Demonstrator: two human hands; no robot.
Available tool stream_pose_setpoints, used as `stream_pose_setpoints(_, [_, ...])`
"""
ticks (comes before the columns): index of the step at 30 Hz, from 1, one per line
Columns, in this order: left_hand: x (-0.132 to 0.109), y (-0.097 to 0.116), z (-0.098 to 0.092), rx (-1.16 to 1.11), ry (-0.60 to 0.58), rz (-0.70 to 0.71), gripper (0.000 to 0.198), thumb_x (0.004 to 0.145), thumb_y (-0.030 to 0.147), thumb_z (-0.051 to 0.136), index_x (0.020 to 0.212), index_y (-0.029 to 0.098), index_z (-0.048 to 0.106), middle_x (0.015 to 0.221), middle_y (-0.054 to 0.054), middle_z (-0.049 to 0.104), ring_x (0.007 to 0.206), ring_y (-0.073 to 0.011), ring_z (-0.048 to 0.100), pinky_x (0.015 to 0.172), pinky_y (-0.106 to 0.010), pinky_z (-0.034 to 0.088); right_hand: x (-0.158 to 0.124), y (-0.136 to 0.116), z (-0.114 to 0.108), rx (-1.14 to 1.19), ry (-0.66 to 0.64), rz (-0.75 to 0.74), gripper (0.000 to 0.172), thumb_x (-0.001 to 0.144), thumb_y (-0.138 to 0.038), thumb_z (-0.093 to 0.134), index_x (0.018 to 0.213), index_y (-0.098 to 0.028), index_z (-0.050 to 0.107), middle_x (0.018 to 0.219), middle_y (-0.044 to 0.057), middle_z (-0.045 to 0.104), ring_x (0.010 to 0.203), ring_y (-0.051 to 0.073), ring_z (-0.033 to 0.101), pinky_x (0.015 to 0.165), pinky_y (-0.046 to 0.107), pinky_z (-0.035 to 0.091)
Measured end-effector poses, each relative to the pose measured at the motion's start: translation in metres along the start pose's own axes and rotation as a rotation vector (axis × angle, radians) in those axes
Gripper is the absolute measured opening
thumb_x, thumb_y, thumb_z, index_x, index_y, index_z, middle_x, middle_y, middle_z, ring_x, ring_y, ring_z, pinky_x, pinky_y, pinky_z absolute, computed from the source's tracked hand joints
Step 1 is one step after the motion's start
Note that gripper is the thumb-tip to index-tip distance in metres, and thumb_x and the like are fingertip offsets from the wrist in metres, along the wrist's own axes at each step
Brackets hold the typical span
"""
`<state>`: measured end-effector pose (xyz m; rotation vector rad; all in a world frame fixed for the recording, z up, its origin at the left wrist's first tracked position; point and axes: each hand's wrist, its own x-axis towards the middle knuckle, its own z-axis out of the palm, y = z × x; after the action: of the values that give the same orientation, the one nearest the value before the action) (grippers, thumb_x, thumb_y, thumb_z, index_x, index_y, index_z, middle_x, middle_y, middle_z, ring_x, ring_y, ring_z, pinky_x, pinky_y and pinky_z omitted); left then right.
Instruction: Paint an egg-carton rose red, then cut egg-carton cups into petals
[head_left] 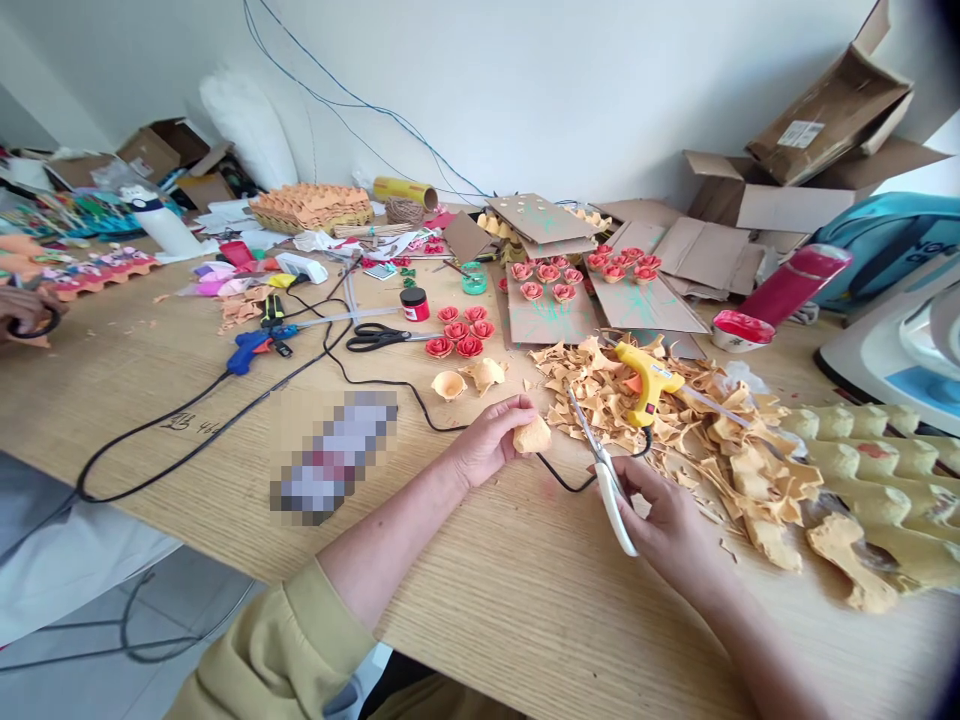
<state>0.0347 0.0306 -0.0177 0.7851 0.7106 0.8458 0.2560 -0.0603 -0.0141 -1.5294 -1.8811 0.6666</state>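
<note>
We see a heap of carton scraps (720, 440) just beyond the hands, a yellow glue gun (646, 380) lying on it, and a black cord (375, 385) crossing the surface (525, 600). The left hand (487, 445) curls around a carton cup (533, 436) near the surface's middle. The right hand (667, 515) grips white-handled scissors (600, 462), blades pointing toward the scraps. A pixelated patch (334, 455) hides something we cannot make out.

A yellow glue gun (646, 380) lies on carton scraps (750, 462), near red roses (459, 330).
</note>
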Motion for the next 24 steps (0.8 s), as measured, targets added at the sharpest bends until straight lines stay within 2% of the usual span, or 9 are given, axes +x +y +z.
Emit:
stream_pose_setpoints(2, [-0.001, -0.003, 0.001, -0.038, -0.024, -0.033, 0.036, 0.066, 0.033, 0.079, 0.085, 0.02, 0.052, 0.071, 0.005, 0.051, 0.059, -0.0081, 0.051, 0.052, -0.02, 0.04, 0.0, -0.004, 0.002, 0.137, -0.02, 0.053, 0.028, 0.091, -0.047, 0.059, 0.083, -0.021, 0.064, 0.076, 0.001, 0.065, 0.069, 0.016, 0.056, 0.064, 0.028, 0.046])
stream_pose_setpoints(4, [-0.002, -0.006, 0.004, -0.066, -0.052, -0.062, 0.035, 0.068, 0.033, 0.079, 0.087, 0.021, 0.053, 0.074, 0.004, 0.053, 0.061, -0.0092, 0.053, 0.053, -0.021, 0.044, -0.001, -0.006, 0.006, 0.282, -0.019, 0.087, 0.028, 0.088, -0.048, 0.064, 0.095, -0.021, 0.066, 0.081, 0.002, 0.066, 0.072, 0.017, 0.058, 0.067, 0.029, 0.048])
stream_pose_setpoints(8, [-0.006, -0.014, 0.013, -0.082, -0.149, -0.106, 0.032, 0.073, 0.034, 0.078, 0.088, 0.02, 0.054, 0.077, 0.002, 0.057, 0.065, -0.0119, 0.057, 0.059, -0.026, 0.05, 0.001, -0.009, 0.018, 0.533, 0.068, 0.105, 0.039, 0.083, -0.047, 0.073, 0.112, -0.024, 0.062, 0.1, 0.005, 0.07, 0.086, 0.019, 0.062, 0.077, 0.031, 0.052])
stream_pose_setpoints(11, [-0.009, -0.02, 0.019, -0.095, -0.192, -0.128, 0.034, 0.075, 0.035, 0.08, 0.092, 0.02, 0.055, 0.082, 0.0, 0.061, 0.071, -0.0128, 0.061, 0.068, -0.028, 0.052, 0.002, -0.011, 0.023, 0.654, 0.105, 0.136, 0.043, 0.079, -0.048, 0.076, 0.111, -0.025, 0.061, 0.092, 0.002, 0.067, 0.08, 0.018, 0.062, 0.072, 0.03, 0.052])
stream_pose_setpoints(14, [-0.012, -0.023, 0.024, -0.043, -0.219, -0.108, 0.036, 0.075, 0.039, 0.081, 0.095, 0.019, 0.059, 0.086, 0.0, 0.062, 0.076, -0.0125, 0.06, 0.075, -0.029, 0.05, 0.002, -0.012, 0.025, 0.674, 0.111, 0.162, 0.043, 0.08, -0.049, 0.075, 0.112, -0.025, 0.06, 0.084, 0.0, 0.063, 0.074, 0.016, 0.06, 0.066, 0.028, 0.051])
stream_pose_setpoints(19, [-0.013, -0.022, 0.026, 0.272, -0.298, 0.039, 0.035, 0.078, 0.047, 0.077, 0.082, 0.015, 0.062, 0.07, 0.002, 0.054, 0.065, -0.009, 0.046, 0.065, -0.025, 0.036, -0.002, -0.01, 0.025, 0.652, 0.068, 0.15, 0.043, 0.079, -0.044, 0.079, 0.112, -0.025, 0.06, 0.085, -0.001, 0.062, 0.075, 0.015, 0.058, 0.071, 0.028, 0.049])
stream_pose_setpoints(24, [-0.013, -0.021, 0.025, 0.351, -0.309, 0.102, 0.032, 0.082, 0.044, 0.071, 0.077, 0.017, 0.055, 0.065, 0.004, 0.048, 0.062, -0.0091, 0.041, 0.062, -0.026, 0.03, 0.0, -0.014, 0.023, 0.733, 0.068, 0.191, 0.047, 0.077, -0.048, 0.08, 0.11, -0.023, 0.058, 0.08, -0.001, 0.062, 0.07, 0.015, 0.055, 0.062, 0.026, 0.046])
